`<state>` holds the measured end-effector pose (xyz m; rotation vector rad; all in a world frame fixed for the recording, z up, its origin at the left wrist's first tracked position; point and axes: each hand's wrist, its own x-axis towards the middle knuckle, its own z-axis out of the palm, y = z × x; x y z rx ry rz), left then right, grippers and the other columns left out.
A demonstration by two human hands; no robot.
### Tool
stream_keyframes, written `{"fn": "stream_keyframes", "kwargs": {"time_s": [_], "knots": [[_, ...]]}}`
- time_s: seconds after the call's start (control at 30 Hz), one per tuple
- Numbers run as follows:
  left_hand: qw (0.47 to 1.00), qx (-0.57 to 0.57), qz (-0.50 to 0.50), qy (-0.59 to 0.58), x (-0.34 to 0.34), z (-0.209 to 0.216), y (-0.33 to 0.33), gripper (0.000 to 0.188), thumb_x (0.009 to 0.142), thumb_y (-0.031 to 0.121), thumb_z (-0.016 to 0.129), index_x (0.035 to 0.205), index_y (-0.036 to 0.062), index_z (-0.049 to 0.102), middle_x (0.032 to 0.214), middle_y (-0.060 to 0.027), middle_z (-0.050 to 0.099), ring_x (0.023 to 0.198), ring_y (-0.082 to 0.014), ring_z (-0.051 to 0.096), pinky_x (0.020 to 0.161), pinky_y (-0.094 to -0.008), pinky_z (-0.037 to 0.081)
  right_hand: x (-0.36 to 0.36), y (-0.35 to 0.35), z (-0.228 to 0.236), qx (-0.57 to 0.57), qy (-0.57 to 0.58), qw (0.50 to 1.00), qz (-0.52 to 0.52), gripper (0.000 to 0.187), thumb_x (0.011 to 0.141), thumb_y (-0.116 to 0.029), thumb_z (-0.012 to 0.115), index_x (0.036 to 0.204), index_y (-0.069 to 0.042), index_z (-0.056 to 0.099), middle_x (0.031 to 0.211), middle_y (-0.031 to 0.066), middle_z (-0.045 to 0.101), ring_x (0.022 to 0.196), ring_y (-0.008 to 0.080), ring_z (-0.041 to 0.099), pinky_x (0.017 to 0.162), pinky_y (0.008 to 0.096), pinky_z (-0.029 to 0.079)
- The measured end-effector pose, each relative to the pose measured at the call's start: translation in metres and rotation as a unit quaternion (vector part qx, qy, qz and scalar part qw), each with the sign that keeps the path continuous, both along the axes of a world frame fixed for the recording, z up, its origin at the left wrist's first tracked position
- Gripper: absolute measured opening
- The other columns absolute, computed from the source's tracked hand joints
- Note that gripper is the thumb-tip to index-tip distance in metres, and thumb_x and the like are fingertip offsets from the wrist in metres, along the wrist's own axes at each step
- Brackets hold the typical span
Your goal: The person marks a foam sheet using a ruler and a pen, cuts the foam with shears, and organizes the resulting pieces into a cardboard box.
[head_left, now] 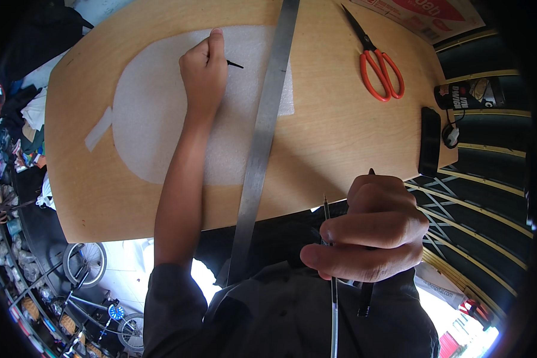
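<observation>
My left hand (206,68) is closed above the white foam sheet (155,107), thumb on top. From its fist pokes a small black pointed thing (235,64), perhaps a pen cap; the rest of it is hidden by the fingers. Nearer to me, past the table's front edge, my right hand (370,232) is closed around a slim clear-barrelled pen (334,310) with its tip bare and upward. A black pen-like stick (366,298) runs through the same hand. A long steel ruler (262,131) lies across the right part of the foam sheet and overhangs the front edge.
Orange-handled scissors (382,74) lie at the far right of the wooden table (328,131). A foam strip (98,129) sits left of the sheet. Along the right edge are a black case (429,142), a dark can (468,93) and a carton (423,18). A bicycle (95,304) stands lower left.
</observation>
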<state>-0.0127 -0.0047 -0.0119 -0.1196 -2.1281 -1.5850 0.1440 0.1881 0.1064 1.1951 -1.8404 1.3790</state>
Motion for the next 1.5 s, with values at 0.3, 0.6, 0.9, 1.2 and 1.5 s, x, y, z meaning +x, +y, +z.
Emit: {"fn": "stream_keyframes", "kwargs": {"time_s": [0.3, 0.6, 0.9, 1.2, 1.5], "knots": [[1.0, -0.007, 0.002, 0.005, 0.0, 0.001, 0.0, 0.056, 0.102, 0.023, 0.053, 0.052, 0.0037, 0.037, 0.045, 0.002, 0.031, 0.045, -0.0069, 0.025, 0.045, -0.0325, 0.022, -0.001, 0.0, -0.001, -0.012, 0.003, 1.0, 0.008, 0.029, 0.058, -0.007, 0.077, 0.087, -0.007, 0.077, 0.081, 0.0021, 0.064, 0.047, 0.0084, 0.041, 0.037, 0.0216, 0.03], [1.0, 0.003, -0.004, -0.008, -0.002, 0.002, -0.002, 0.056, 0.102, 0.026, 0.052, 0.055, 0.0011, 0.037, 0.047, 0.0, 0.032, 0.048, -0.0085, 0.026, 0.046, -0.0333, 0.024, -0.007, 0.002, -0.003, 0.021, 0.027, 0.999, -0.004, 0.028, 0.059, -0.008, 0.078, 0.087, -0.007, 0.077, 0.082, 0.0019, 0.063, 0.047, 0.0079, 0.044, 0.037, 0.0213, 0.032], [0.993, 0.085, -0.052, -0.056, -0.002, 0.0, -0.006, 0.047, 0.104, 0.031, 0.046, 0.068, 0.0002, 0.044, 0.059, -0.0049, 0.038, 0.057, -0.0136, 0.034, 0.054, -0.0341, 0.032, -0.093, 0.028, -0.042, 0.184, -0.22, 0.945, -0.159, 0.02, 0.076, 0.008, 0.065, 0.095, 0.005, 0.071, 0.082, 0.0127, 0.064, 0.071, 0.0239, 0.063, 0.063, 0.0356, 0.047], [0.985, 0.039, -0.17, -0.016, 0.004, 0.009, -0.003, 0.017, 0.103, 0.013, 0.052, 0.104, 0.0006, 0.064, 0.09, 0.0012, 0.052, 0.078, -0.0066, 0.042, 0.071, -0.0217, 0.037, -0.147, 0.034, -0.065, 0.323, -0.155, 0.903, -0.236, 0.028, 0.076, 0.006, 0.062, 0.098, -0.007, 0.073, 0.091, 0.0058, 0.065, 0.078, 0.0312, 0.064, 0.067, 0.0436, 0.049], [0.983, 0.031, -0.182, -0.021, 0.003, 0.007, -0.003, 0.017, 0.103, 0.009, 0.049, 0.105, -0.0011, 0.063, 0.093, -0.003, 0.054, 0.086, -0.0107, 0.048, 0.078, -0.0241, 0.04, -0.149, 0.034, -0.075, 0.32, -0.117, 0.906, -0.251, 0.028, 0.076, 0.004, 0.063, 0.098, -0.01, 0.073, 0.09, 0.0037, 0.064, 0.075, 0.0296, 0.065, 0.064, 0.0427, 0.05]]}}
